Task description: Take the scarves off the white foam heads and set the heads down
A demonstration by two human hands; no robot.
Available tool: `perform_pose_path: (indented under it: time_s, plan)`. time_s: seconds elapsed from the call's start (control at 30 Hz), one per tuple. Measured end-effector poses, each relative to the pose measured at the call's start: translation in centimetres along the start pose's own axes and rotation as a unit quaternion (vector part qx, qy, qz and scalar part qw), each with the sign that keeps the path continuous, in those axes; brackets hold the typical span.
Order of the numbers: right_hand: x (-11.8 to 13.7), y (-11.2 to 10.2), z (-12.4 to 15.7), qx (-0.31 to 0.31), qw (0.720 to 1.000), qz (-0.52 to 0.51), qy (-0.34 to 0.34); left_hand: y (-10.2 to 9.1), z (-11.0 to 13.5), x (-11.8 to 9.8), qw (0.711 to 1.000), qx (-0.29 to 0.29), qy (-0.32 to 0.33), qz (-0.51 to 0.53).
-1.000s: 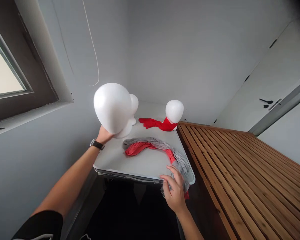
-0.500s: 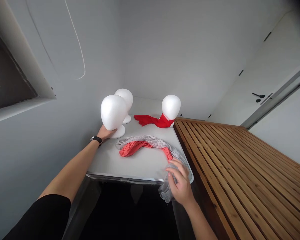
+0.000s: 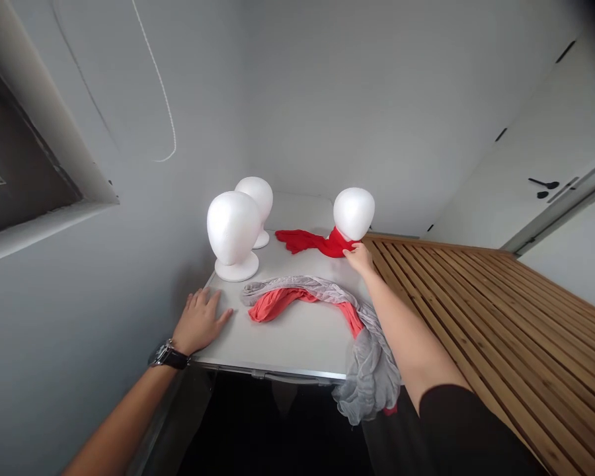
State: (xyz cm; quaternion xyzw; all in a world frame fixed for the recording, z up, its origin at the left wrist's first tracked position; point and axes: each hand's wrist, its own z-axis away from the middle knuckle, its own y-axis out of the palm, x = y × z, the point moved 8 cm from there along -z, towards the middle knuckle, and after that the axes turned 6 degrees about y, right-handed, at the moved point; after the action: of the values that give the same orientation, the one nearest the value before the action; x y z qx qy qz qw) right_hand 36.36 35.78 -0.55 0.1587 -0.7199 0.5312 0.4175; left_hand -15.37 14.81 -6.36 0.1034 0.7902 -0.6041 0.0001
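Three white foam heads stand on a small white table (image 3: 287, 330). The nearest foam head (image 3: 233, 231) stands at the left, a second foam head (image 3: 258, 198) behind it. The third foam head (image 3: 354, 213) at the back right wears a red scarf (image 3: 310, 242) round its neck. My right hand (image 3: 359, 258) reaches out to that scarf at the head's base, fingers curled on the cloth. My left hand (image 3: 199, 322) lies flat and open on the table's front left corner. A grey scarf (image 3: 367, 363) and a coral scarf (image 3: 282, 301) lie across the table, the grey one hanging over the front edge.
A slatted wooden surface (image 3: 476, 317) runs along the table's right side. Grey walls close in behind and at the left, with a window frame (image 3: 24, 178) at the upper left. A white door with a dark handle (image 3: 540, 185) is at the far right.
My left hand has let go of the nearest foam head, which now stands on the table, and has come down flat. My right hand has left the grey scarf and reached to the red scarf.
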Motion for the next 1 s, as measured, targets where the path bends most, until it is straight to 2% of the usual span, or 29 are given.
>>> perform_pose_path:
  time_s: [0.13,0.27,0.37,0.5,0.67,0.83,0.9,1.0]
  plan:
    - [-0.5,2.3,-2.3,-0.026,0.996,0.022,0.077,-0.2,0.5,-0.3,1.0,0.004,0.001,-0.03]
    - [-0.7,3.4,-2.0,-0.043,0.995,0.01,0.085,-0.7,0.2,-0.4,1.0,-0.015,-0.005,-0.005]
    - [-0.9,3.5,-1.5,-0.034,0.997,-0.028,0.063,-0.8,0.3,-0.4,1.0,-0.023,-0.01,0.019]
    - [-1.5,2.1,0.0,-0.033,0.992,-0.116,0.045,-0.9,0.4,-0.4,0.999,-0.022,-0.012,0.031]
    - [-1.6,-1.2,3.9,-0.042,0.962,-0.268,0.029,-0.8,0.3,-0.4,1.0,-0.004,-0.008,0.015]
    - [1.0,-6.4,8.5,-0.05,0.923,-0.381,-0.008,-1.3,0.7,-0.5,1.0,-0.006,-0.018,0.022]
    - [3.1,-9.2,11.2,-0.05,0.892,-0.447,-0.048,-2.1,1.4,-0.8,0.997,-0.032,-0.046,0.05]
    - [7.1,-14.0,17.3,-0.032,0.814,-0.562,-0.144,-4.3,3.4,-2.5,0.976,-0.108,-0.1,0.163]
